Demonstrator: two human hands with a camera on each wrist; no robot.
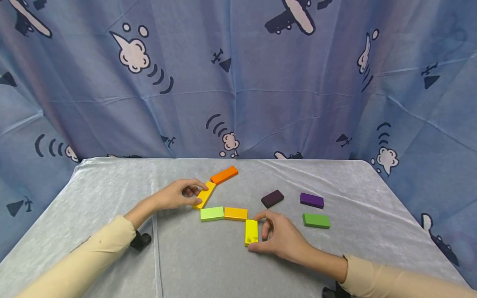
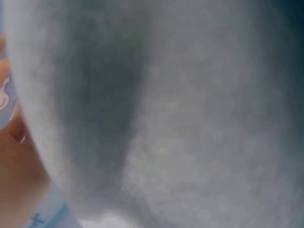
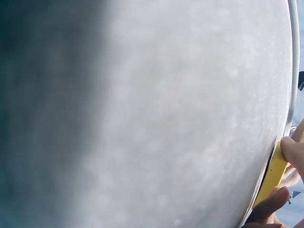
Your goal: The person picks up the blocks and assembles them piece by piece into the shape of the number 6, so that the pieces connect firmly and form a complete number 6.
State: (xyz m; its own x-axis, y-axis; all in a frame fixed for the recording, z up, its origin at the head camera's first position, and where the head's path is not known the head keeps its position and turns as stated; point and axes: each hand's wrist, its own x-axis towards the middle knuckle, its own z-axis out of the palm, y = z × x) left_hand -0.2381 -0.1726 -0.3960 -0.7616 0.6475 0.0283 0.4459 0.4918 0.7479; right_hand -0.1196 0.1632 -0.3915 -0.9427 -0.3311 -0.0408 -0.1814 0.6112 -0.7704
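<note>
- Two hands are at work on the tabletop (image 1: 193, 265), each at a block.
- Right hand (image 1: 285, 238): its thumb and a finger pinch the yellow block (image 1: 251, 231) by its near and far ends, as the right wrist view also shows in part.
- That block lies left of the right palm; its long axis runs toward the back edge, roughly square to the amber block (image 1: 236, 214), whose right end is just beside its far end. Of the two hands, the right is nearer.
- Left hand (image 1: 177, 193): thumb and a finger grip the yellow-orange block (image 1: 206, 195), which slants from the near left toward the back edge. The left wrist view is mostly blurred cloth.
- This block's far end is next to the orange block (image 1: 224, 175), its near end next to the light green block (image 1: 212, 214); whether they touch is hard to tell.
- Toward the right edge lie the dark block (image 1: 272, 199), purple block (image 1: 311, 200) and green block (image 1: 316, 220), apart from one another.
- No container shows; every block lies directly on the cloth.
</note>
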